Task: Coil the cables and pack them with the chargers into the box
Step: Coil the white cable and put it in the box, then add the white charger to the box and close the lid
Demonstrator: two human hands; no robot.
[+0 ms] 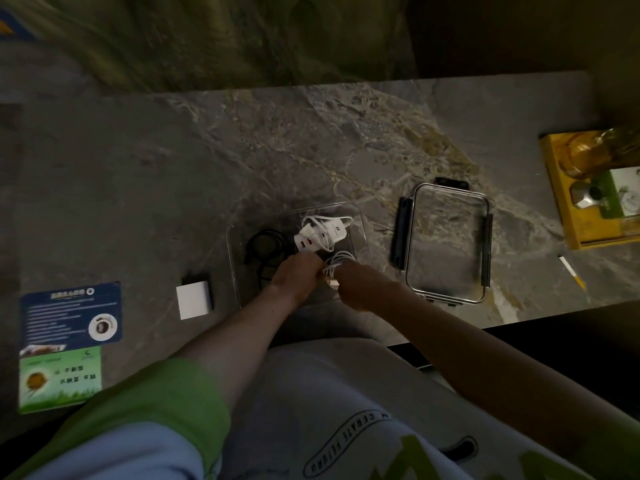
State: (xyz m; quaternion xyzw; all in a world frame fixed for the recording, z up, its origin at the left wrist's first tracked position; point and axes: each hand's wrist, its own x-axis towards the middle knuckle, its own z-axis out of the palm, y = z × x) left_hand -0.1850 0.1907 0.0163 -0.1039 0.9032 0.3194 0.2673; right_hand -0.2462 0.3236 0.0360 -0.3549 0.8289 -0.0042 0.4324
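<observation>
Hands meet over the near side of the clear box (pixel 231 244), which sits on the marble table (pixel 138 202) straight ahead of the person. The right hand (pixel 358 287) is curled round the white cable (pixel 341 259) close to its plug, pinching the strand, while the rest of the loops lie in the right part of the box. The left hand (pixel 296 277) is just beside it, fingers bent down into the box (their tips are hidden, so whether they grip the cable cannot be told). Also inside are a black cable (pixel 266 249), coiled at the left, and white chargers (pixel 313 239) towards the far side, with a thin white lead looped over them. A white charger block (pixel 193 301) stands outside, on the table just left of the box. The lid (pixel 446 244), clear with black latches, lies flat near the box's right side. A blue card (pixel 71 311) and a green card (pixel 60 382) lie well apart at the left, and a yellow carton (pixel 588 220) sits at the far right.
</observation>
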